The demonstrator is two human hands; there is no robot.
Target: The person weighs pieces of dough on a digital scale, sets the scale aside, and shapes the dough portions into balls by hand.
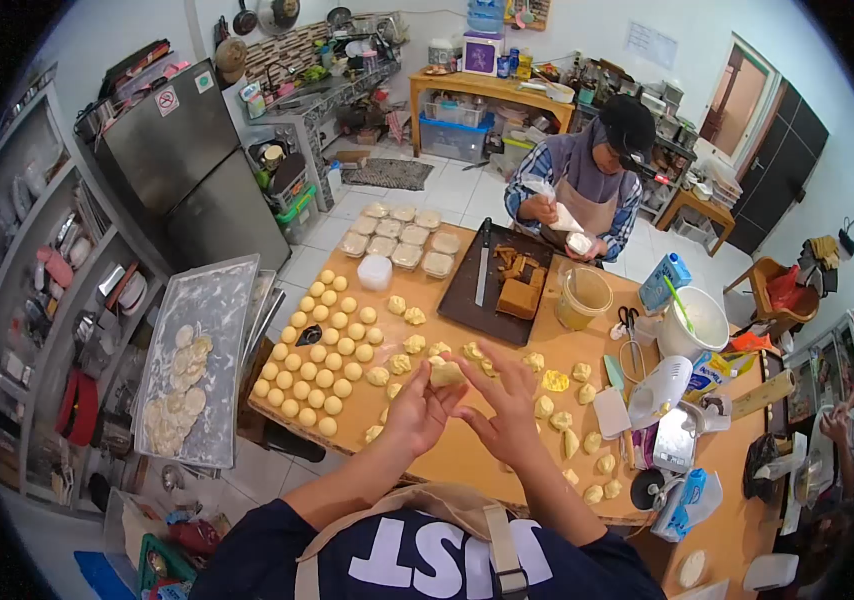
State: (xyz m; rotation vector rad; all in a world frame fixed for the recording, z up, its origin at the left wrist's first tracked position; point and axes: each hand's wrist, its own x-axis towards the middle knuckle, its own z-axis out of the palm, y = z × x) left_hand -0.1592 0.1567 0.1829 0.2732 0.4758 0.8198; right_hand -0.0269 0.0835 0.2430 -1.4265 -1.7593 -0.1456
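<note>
Currently, left hand is clamping one dough piece over the worktop; right hand is hovering beside it, fingers apart; smooth balls, seemingly done, are lining the left edge; rough lumps are lying unrounded farther right.

We observe 1 dark, 2-door refrigerator at left, a mat on the tiled floor, and a blue-lidded storage bin beneath the rear wooden table. We find 1 knife lying in a dark tray beside a brown block. We note a chair at right.
</note>
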